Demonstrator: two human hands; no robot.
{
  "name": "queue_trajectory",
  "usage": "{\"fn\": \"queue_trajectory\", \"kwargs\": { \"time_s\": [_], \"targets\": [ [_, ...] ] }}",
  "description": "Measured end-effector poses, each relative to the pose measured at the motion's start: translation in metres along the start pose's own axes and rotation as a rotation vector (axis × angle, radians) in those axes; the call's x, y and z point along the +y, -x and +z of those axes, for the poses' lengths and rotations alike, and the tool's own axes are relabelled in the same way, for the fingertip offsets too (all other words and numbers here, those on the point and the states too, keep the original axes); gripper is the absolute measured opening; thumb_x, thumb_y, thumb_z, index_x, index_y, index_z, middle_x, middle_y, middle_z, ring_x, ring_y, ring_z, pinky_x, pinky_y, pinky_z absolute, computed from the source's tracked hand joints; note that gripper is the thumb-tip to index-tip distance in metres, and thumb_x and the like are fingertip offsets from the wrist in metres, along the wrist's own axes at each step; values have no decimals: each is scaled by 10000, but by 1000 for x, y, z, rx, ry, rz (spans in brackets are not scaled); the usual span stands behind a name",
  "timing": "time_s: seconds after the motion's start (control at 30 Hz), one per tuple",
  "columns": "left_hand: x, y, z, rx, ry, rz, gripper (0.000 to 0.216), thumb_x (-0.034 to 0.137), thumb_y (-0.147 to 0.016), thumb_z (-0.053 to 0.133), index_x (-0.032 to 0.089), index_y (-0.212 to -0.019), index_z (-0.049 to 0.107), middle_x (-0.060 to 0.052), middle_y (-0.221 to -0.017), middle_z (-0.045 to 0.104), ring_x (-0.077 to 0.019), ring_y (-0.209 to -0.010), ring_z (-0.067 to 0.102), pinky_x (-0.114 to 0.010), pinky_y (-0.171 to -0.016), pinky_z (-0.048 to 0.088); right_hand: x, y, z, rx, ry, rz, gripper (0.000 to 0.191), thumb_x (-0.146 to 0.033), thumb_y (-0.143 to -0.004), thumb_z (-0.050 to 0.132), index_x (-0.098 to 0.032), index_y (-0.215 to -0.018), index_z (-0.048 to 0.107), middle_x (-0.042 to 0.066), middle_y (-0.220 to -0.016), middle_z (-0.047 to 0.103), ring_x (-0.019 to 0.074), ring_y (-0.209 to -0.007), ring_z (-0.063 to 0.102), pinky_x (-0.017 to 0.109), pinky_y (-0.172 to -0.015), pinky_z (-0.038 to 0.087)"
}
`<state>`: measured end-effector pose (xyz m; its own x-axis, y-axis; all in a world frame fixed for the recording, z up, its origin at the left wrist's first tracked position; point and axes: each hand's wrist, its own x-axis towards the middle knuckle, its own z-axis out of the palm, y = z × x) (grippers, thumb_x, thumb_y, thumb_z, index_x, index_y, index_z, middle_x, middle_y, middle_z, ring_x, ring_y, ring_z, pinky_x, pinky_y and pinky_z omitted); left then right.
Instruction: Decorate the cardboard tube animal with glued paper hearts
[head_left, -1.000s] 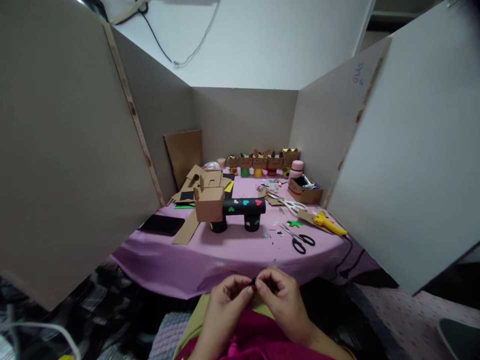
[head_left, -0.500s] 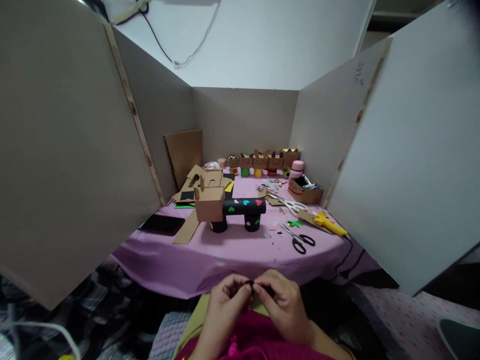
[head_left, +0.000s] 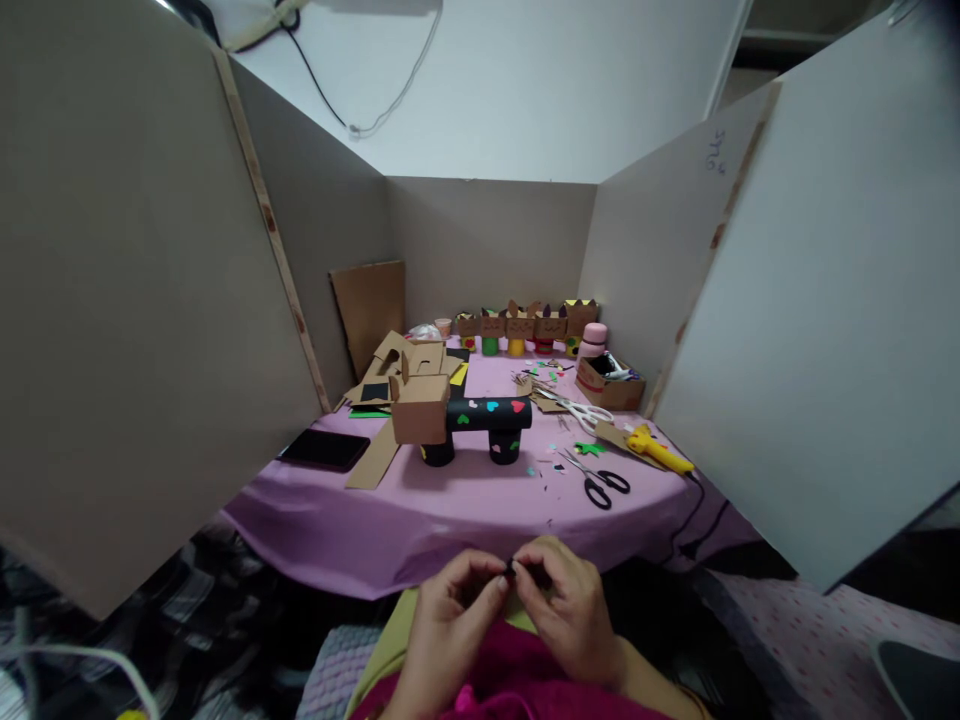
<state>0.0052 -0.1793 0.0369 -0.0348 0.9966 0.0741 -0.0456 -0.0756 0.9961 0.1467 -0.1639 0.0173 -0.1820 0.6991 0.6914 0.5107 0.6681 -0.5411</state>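
Over my lap, my left hand (head_left: 459, 610) and my right hand (head_left: 566, 605) meet fingertip to fingertip. Both pinch a tiny black piece (head_left: 510, 567), probably paper, whose shape is mostly hidden by the fingers. On the table just beyond stands a cardboard animal figure: a brown box head (head_left: 420, 410) on a black tube body (head_left: 487, 413) dotted with coloured hearts, resting on black tube legs. Black-handled scissors (head_left: 598, 480) lie partly open to the right of the figure.
A yellow glue gun (head_left: 660, 450) rests on cardboard at the right, its cord hanging off the edge. White scissors (head_left: 581, 410), a small box (head_left: 609, 385) and a pink bottle (head_left: 592, 340) stand behind. Cardboard scraps (head_left: 412, 360) and a dark tablet (head_left: 326, 450) lie left. Several cardboard animals (head_left: 521, 325) line the back.
The fingers have shifted slightly around the small black piece, and the pinch point has moved a little to the right. Things on the table have stayed put.
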Motion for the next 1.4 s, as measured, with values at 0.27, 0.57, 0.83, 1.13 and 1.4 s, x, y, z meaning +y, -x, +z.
{"fn": "queue_trajectory", "kwargs": {
  "time_s": [0.27,0.57,0.83,1.13,1.4],
  "targets": [
    [2,2,-4,-84,-166,98,239,385,-723,633,163,-648,677,-50,-627,619,-167,-609,537,-236,-576,421,-2,-1,-2,8,-84,80,109,-162,-835,490,-193,-757,559,24,-656,594,156,-585,573,250,-554,427],
    [1,0,3,-84,124,-91,335,426,-564,764,143,-636,600,7,-529,584,-100,-484,484,-202,-481,390,-6,-2,-5,-32,-236,119,138,-201,-850,497,-190,-736,575,18,-650,581,157,-599,555,254,-563,417],
    [-4,-2,0,-87,208,-160,378,382,-487,815,131,-719,653,1,-516,624,-100,-467,505,-207,-477,393,-5,-3,-4,-90,-368,225,159,-235,-837,528,-172,-710,600,19,-645,590,156,-598,548,251,-559,410],
    [-2,-2,-2,-25,116,-95,307,404,-538,789,132,-618,671,-15,-545,642,-106,-507,531,-200,-496,401,-3,-2,-6,-79,-375,292,213,-289,-817,580,-159,-653,620,8,-599,575,144,-567,524,245,-534,377],
    [-11,-4,1,-182,430,-237,385,431,-571,790,159,-695,548,39,-492,602,-33,-370,461,-127,-392,308,-7,-2,-1,-104,-629,477,231,-350,-813,600,-157,-687,600,-9,-552,565,119,-492,483,238,-479,382]
  ]
}}
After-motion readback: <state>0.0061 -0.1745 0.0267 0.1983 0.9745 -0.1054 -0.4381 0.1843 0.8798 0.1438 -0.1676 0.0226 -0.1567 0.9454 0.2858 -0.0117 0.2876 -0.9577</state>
